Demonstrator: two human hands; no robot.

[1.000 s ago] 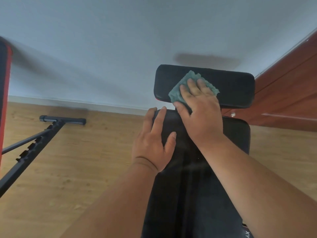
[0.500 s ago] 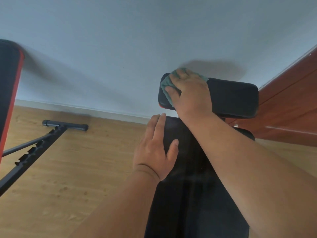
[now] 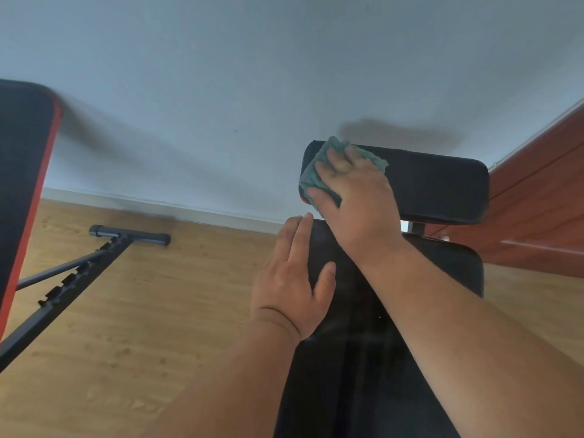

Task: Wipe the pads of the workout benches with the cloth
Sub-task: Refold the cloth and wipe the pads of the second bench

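**Cloth on the left end of the top pad**

The right hand (image 3: 354, 197) lies flat on the green cloth (image 3: 311, 175) w/ fingers straight, pressing it on the head pad (image 3: 439, 188). It does not squeeze the cloth, just pushes it down. The cloth sits at the left end of that pad, and part of it folds over the pad's left edge and top left corner. A bit of cloth pokes out past the fingers on the right side too. The rest of the head pad, from the hand to its right end, is bare black and open.

The left hand (image 3: 294, 279) is flat & relaxed on the long back pad (image 3: 363, 358), holding nothing. Its fingers lie at the pad's left edge near the top corner; the thumb points in over the pad. The two hands are near each other but not touching. The right arm crosses over the right half of the back pad.

A small gap shows between the head pad and the back pad, w/ a metal post (image 3: 417, 228) in it.

On the left, a 2nd bench pad (image 3: 22, 191) w/ a red edge stands up tall at the picture's left edge. Its black frame (image 3: 72, 276) runs over the wood floor (image 3: 142, 327) to a cross foot (image 3: 129, 234) near the wall (image 3: 221, 90). Open floor lies between the two benches. Right of the head pad is a red-brown wood cabinet (image 3: 537, 197), close to the pad's right end.
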